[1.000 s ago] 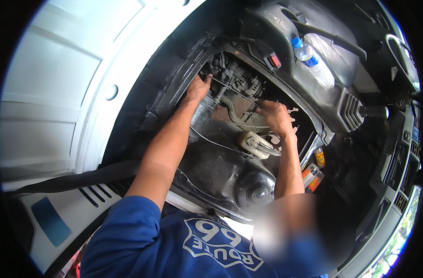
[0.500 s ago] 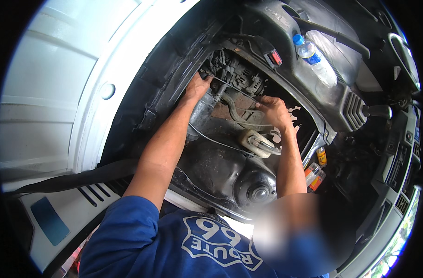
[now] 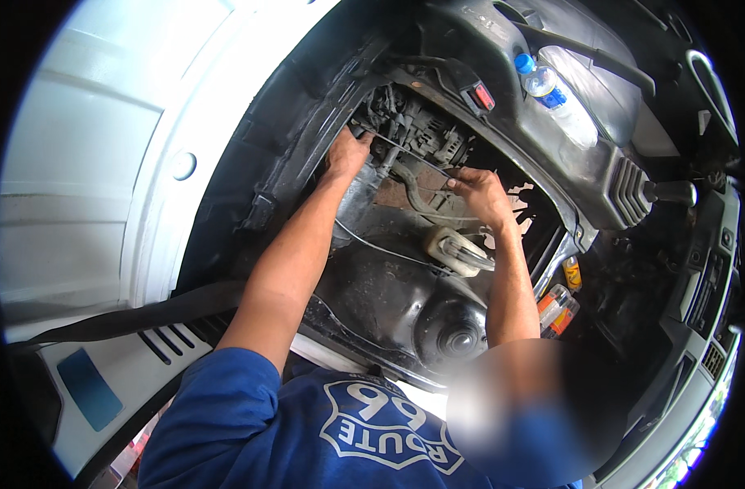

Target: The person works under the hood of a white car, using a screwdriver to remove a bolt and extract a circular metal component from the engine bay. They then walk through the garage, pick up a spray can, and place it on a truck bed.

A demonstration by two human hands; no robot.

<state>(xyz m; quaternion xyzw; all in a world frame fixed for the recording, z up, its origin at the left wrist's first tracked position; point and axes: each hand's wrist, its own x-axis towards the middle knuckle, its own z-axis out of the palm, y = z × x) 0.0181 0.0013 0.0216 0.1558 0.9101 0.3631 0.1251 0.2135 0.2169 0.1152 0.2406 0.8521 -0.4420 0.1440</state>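
Over the open engine bay (image 3: 372,216), my right hand (image 3: 480,196) is closed, pinching the near end of a thin, dark metal rod (image 3: 413,155). The rod slants up and left toward my left hand (image 3: 350,153), which is curled beside the bay's left wall. A dark part shows by the left fingertips, but what they grip is hidden. Just beyond the rod sit the grimy alternator (image 3: 438,140) and bundled hoses and wires. A bent hose (image 3: 409,191) runs below it, between my hands. Nearer me is a whitish plastic reservoir (image 3: 454,251), beside my right forearm.
A water bottle (image 3: 558,102) lies on the grey console, near the gear lever (image 3: 670,193) and a red buckle (image 3: 481,98). Small orange-labelled containers (image 3: 558,308) stand right of my forearm. A black strap (image 3: 152,314) crosses at left, below the white door panel (image 3: 87,138).
The view has shifted slightly. Both hands keep nearly the same places, with the rod still spanning between them.
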